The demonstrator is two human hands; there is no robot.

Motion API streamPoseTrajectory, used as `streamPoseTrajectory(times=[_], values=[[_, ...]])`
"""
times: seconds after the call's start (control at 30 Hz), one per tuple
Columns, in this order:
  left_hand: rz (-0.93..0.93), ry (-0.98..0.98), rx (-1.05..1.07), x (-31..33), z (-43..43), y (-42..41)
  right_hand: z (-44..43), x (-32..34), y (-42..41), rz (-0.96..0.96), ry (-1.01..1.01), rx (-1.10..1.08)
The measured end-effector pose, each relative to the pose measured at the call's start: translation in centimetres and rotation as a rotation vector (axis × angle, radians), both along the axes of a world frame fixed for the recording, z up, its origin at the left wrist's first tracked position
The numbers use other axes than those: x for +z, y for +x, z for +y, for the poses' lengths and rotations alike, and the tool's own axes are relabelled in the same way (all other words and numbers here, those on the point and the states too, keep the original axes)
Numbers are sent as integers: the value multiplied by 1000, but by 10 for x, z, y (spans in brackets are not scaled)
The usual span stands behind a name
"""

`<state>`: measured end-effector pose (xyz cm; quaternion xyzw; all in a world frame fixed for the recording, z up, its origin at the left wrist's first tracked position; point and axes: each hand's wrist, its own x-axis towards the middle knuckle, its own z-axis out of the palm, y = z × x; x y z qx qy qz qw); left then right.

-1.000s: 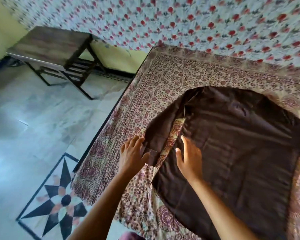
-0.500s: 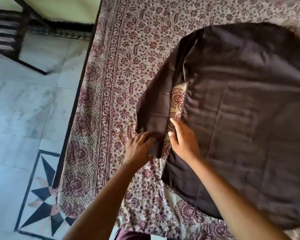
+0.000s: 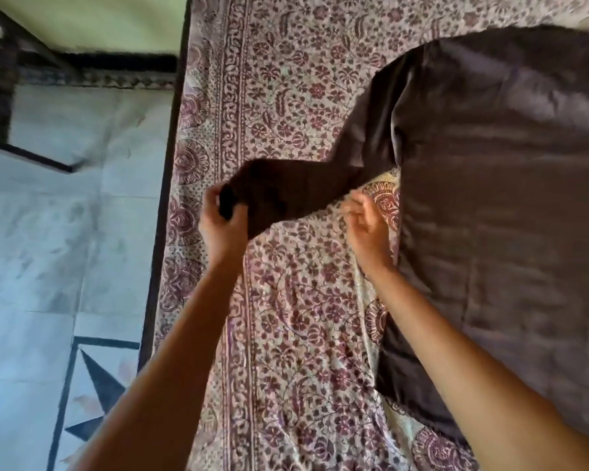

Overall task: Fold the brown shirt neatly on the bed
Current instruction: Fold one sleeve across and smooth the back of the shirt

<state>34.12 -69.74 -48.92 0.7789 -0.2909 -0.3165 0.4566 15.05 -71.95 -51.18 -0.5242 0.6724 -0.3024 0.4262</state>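
The bed (image 3: 286, 317) fills my view, and the brown shirt (image 3: 490, 198) lies spread flat on it. The sleeve (image 3: 286, 192) runs out leftward from the shirt's body, lifted off the sheet. I judge this to be the sleeve fold. Next I would carry the sleeve back over the body and lay it smooth. My left hand (image 3: 223, 226), left of the body, clenches the cuff end. My right hand (image 3: 368, 229), just beside the body's left edge, is loose-fingered and blurred, grasping nothing I can see.

The end of the sleeve (image 3: 286, 192) is lying hidden inside the grip of the left hand (image 3: 223, 226). Just right of that grip, the fingers (image 3: 354, 202) of the right hand (image 3: 368, 232) are showing only as a blur, so their hold is unreadable. Farther right, the shirt (image 3: 507, 198) is running off the edge.
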Motion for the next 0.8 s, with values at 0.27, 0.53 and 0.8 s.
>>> streamPoseTrajectory(times=[0.27, 0.53, 0.8], values=[[161, -153, 275, 21, -105, 123, -95, -1, 68, 571, -143, 505], [228, 229, 137, -27, -149, 188, -141, -33, 108, 975, 1, 683], [234, 198, 150, -52, -152, 220, -154, -63, 95, 1022, -236, 607]])
